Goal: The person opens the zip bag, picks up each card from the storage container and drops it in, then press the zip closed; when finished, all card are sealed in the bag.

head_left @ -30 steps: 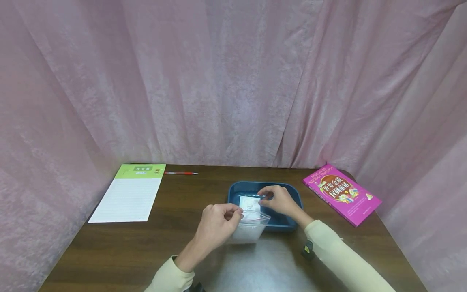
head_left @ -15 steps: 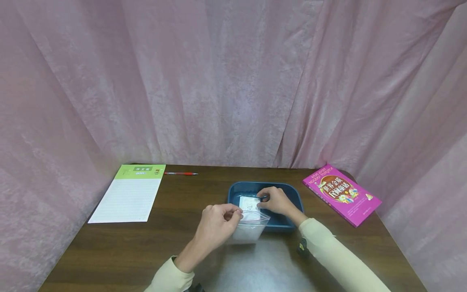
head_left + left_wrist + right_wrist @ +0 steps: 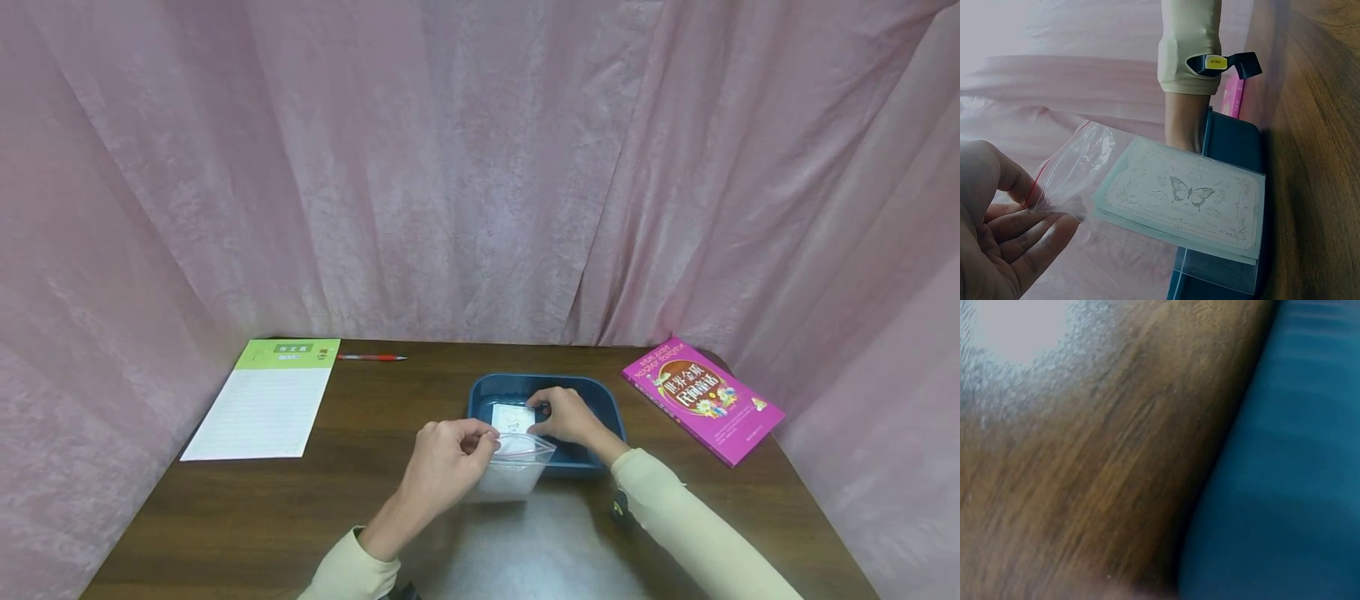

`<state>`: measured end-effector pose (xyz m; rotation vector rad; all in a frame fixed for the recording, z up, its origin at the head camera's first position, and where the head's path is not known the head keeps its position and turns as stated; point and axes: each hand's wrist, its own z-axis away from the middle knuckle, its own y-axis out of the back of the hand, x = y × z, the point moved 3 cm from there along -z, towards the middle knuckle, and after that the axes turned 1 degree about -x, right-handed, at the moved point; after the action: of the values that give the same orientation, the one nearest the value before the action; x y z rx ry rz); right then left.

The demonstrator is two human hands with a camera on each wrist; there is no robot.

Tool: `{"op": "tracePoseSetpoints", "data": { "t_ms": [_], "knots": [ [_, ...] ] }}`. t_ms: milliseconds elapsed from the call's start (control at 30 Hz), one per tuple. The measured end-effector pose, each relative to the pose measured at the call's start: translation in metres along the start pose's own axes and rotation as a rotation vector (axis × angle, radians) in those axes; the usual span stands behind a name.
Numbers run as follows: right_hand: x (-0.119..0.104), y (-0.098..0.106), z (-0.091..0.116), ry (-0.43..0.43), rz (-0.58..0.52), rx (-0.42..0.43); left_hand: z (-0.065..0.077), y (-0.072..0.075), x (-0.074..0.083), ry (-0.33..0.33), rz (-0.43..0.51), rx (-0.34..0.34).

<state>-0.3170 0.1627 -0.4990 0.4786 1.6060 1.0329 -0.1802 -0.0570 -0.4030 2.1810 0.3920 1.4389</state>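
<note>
My left hand [image 3: 450, 458] pinches the top corner of a clear zip bag [image 3: 1110, 147] with a red strip along its mouth. Inside the bag lie pale cards [image 3: 1188, 190], the front one printed with a butterfly. The bag hangs at the near edge of a blue tray [image 3: 617, 408]. In the tray lies a white card [image 3: 513, 415] with a faint print, partly hidden by the bag. My right hand [image 3: 568, 417] reaches into the tray, thumb and index finger bent at this card's right edge. Whether they grip it is too small to tell; the right wrist view shows only table and tray side.
A lined writing pad [image 3: 258, 408] with a green top lies at the left, a red pen [image 3: 371, 357] beside it. At the right lies a pink book [image 3: 705, 400]. A pink curtain [image 3: 450, 167] stands behind the wooden table [image 3: 247, 533].
My right hand has shifted slightly left and nearer to me at the card's edge, and its sleeve moved with it. The left hand and the bag have stayed in place.
</note>
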Motion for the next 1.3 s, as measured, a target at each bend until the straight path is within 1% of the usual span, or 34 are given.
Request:
{"op": "tracePoseSetpoints", "data": {
  "t_ms": [333, 500, 667, 767, 1033, 1167, 1300],
  "knots": [
    [0.002, -0.002, -0.001, 0.012, 0.032, 0.030, -0.001, -0.001, 0.000, -0.009, -0.013, 0.024],
    [-0.001, -0.001, -0.001, 0.029, 0.024, 0.043, 0.000, 0.000, 0.000, -0.011, -0.011, 0.027],
    [-0.004, 0.000, 0.001, 0.002, 0.008, 0.063, 0.000, 0.001, 0.000, -0.004, -0.009, 0.027],
    [-0.007, 0.002, 0.002, -0.015, -0.021, 0.083, 0.000, 0.001, -0.001, 0.004, -0.011, 0.026],
    [-0.015, 0.014, 0.004, -0.020, -0.145, 0.150, 0.000, 0.001, -0.003, 0.022, -0.016, 0.017],
    [-0.018, 0.020, 0.006, -0.039, -0.190, 0.152, 0.000, 0.001, -0.003, 0.025, -0.010, 0.017],
    [-0.023, 0.025, 0.011, -0.032, -0.210, 0.137, 0.000, 0.002, -0.003, 0.024, -0.004, 0.020]
  ]
}}
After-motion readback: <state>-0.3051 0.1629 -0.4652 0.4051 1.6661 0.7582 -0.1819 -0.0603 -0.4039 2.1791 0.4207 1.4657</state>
